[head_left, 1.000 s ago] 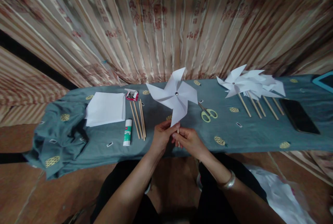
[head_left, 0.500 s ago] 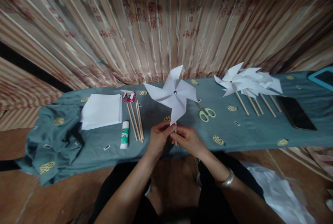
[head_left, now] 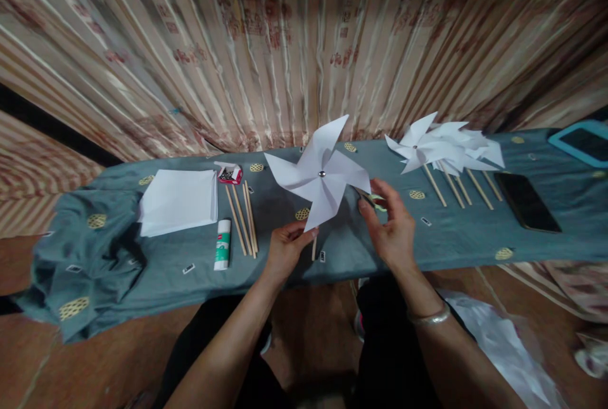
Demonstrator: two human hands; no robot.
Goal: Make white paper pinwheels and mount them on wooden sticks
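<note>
A white paper pinwheel [head_left: 327,184] with a shiny pin at its centre stands up in front of me. My left hand [head_left: 284,249] is closed round its wooden stick, whose lower end shows below the fingers. To the right of the paper blades, my right hand [head_left: 392,222] has thumb and fingers apart, close to the blade's edge. Behind its fingers lie green-handled scissors [head_left: 379,202], mostly hidden; I cannot tell if the fingertips touch the blade or the scissors.
On the cloth-covered table [head_left: 180,285] are a paper stack [head_left: 178,201], a red box of pins [head_left: 230,173], several wooden sticks [head_left: 241,219] and a glue stick [head_left: 222,244]. Finished pinwheels [head_left: 451,146], a black phone [head_left: 528,202] and a blue-framed device [head_left: 584,143] lie right.
My right hand has let go of the stick and moved right, its fingers spreading beside the blades. The pinwheel's blades have turned slightly. My left hand keeps its hold.
</note>
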